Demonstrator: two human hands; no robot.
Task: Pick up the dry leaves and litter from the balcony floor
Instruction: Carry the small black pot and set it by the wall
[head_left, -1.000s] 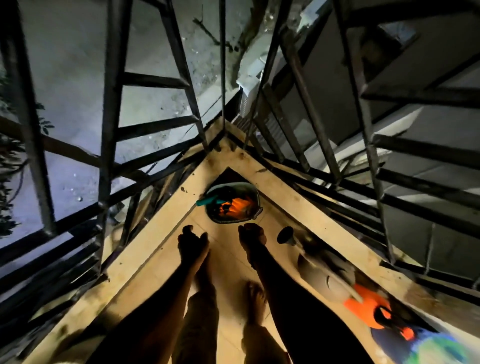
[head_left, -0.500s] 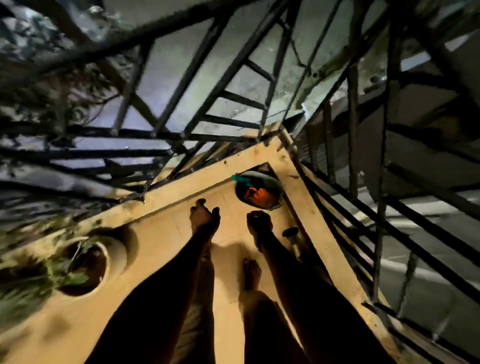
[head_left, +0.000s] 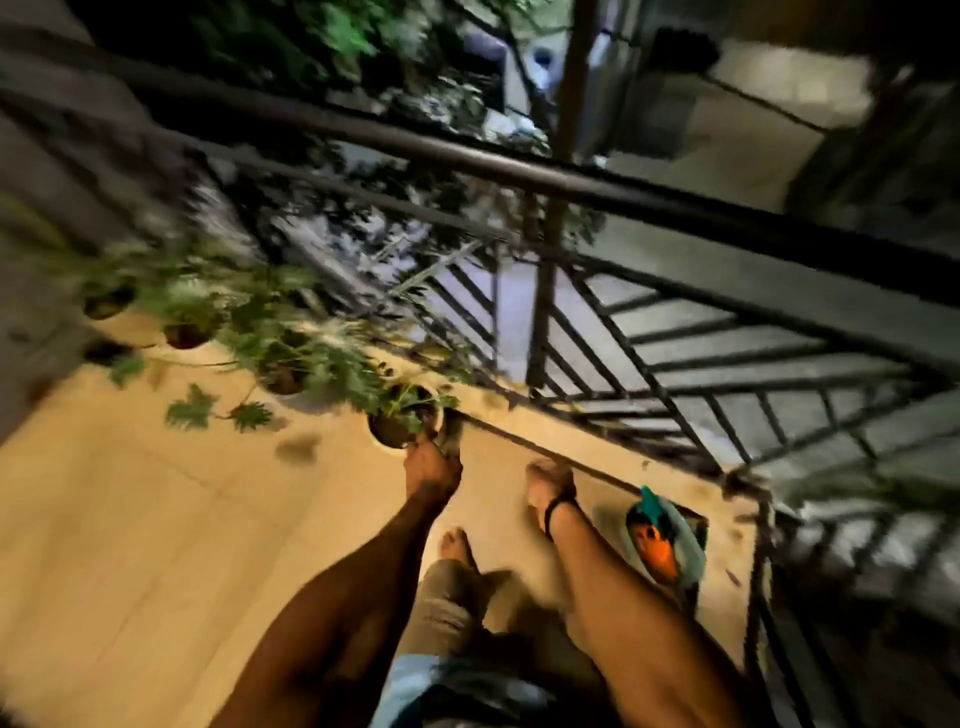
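Note:
The view is motion-blurred. My left hand (head_left: 432, 470) reaches out to the rim of a small potted plant (head_left: 402, 426) by the balcony's low ledge; its fingers are dark and I cannot make out a hold. My right hand (head_left: 549, 483), with a dark band at the wrist, hovers over the floor just below the ledge, fingers bent. A teal-rimmed basin (head_left: 667, 543) with something orange inside stands on the floor to the right of that hand. A dark leaf-like patch (head_left: 296, 449) lies on the floor left of the pot.
Several potted plants (head_left: 283, 364) stand in a row along the ledge to the left. A dark metal railing (head_left: 639, 358) runs above the ledge and turns a corner at the right. Tan floor tiles (head_left: 156, 545) spread out on the left. My bare foot (head_left: 457, 543) stands below my hands.
The view has swung left, away from the balcony corner. The basin now lies to the right, the row of pots has come into sight, and my left hand has reached the nearest pot.

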